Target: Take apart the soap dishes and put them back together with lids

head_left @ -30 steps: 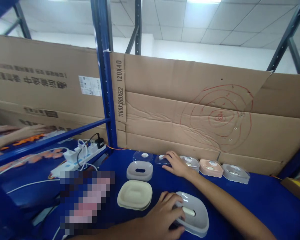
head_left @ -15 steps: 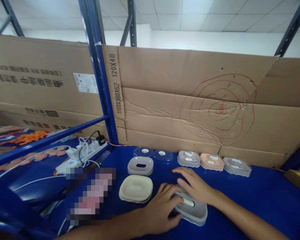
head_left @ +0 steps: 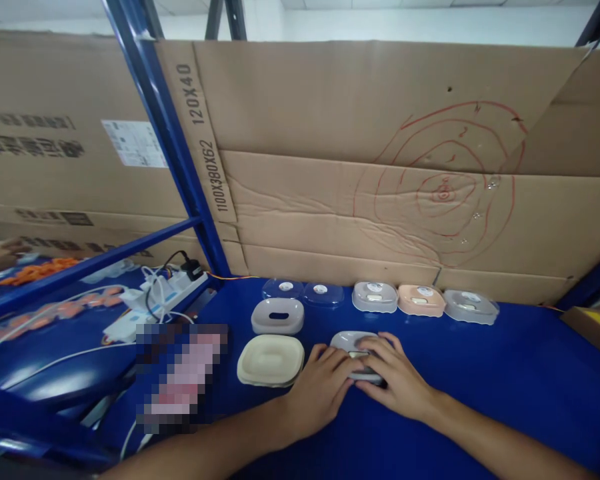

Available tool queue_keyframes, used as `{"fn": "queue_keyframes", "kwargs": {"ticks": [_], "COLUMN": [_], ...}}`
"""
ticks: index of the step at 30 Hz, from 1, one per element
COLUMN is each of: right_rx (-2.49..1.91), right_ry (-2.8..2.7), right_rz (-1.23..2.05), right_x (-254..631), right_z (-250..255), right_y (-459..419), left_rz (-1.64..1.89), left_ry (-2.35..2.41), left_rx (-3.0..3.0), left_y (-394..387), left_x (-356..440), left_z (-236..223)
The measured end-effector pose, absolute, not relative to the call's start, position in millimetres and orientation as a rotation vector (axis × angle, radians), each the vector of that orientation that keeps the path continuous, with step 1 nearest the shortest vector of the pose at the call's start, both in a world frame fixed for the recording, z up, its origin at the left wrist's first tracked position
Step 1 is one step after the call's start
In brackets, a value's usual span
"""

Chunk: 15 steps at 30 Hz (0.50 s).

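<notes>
A grey oval plastic dish (head_left: 344,341) lies on the blue table in front of me, partly covered by my fingers. A small cream-coloured piece shows at its middle, beneath my fingertips. My left hand (head_left: 323,383) is closed on the dish's near left side, its fingers reaching to the middle. Across the right end curls my right hand (head_left: 397,377), fingers over the dish and thumb at its near edge. The fingertips of both hands meet near the centre. Left of them sit stacked cream oval dishes (head_left: 271,360) and a grey oval piece with a slot (head_left: 277,316).
Two clear lids (head_left: 323,294) lie along the back. Grey (head_left: 375,297), peach (head_left: 421,301) and translucent (head_left: 471,307) cases stand right of them. A power strip (head_left: 155,310) with cables is at left, beside a blue post (head_left: 175,147). A co-worker's hand (head_left: 3,257) shows far left.
The grey dish has shifted away from me and turned more level. My right hand has come down onto it, and my left hand has moved slightly forward. A co-worker's hand has appeared far left.
</notes>
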State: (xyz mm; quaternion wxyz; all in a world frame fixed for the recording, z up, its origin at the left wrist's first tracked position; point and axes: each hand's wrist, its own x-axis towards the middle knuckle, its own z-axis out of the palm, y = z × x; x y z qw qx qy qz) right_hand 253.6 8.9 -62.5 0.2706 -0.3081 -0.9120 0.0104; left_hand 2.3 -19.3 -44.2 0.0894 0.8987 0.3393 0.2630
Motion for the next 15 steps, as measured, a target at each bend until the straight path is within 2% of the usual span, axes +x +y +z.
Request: {"fn": "queue_keyframes", "kwargs": {"ticks": [15], "right_rx": [-0.903], "right_ry": [-2.329], "right_rz": [0.022], "right_x": [254], "right_z": [-56], "right_y": [11], "left_rz": [0.904], "left_ry": [1.225], "left_rx": [2.642], "left_y": [-4], "left_x": [-4], "left_z": [-36]}}
